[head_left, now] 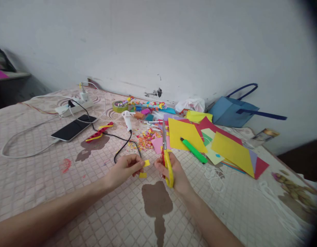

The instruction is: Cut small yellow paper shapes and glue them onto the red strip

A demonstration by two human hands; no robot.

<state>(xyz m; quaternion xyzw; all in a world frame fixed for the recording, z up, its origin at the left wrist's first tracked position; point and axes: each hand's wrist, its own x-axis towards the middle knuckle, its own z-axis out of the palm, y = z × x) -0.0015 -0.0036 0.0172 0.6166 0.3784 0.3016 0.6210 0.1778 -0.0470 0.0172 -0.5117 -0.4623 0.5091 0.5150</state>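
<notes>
1. Scissors stand at the centre of the frame, blades pointing up the frame and seemingly together. We note the right hand wrapped around the yellow handle; whether a finger sits inside a loop, we cannot tell.
2. Left hand, lower centre: fingertips pinched together on yellow paper, which shows above and below them. One piece or two, we cannot tell.
3. In our judgement, paper this small handles best held by its edge, with the blades turned away from the left fingertips.
4. Black cord loops just above the left hand, from the glue gun; we advise keeping the wrist off it.
</notes>
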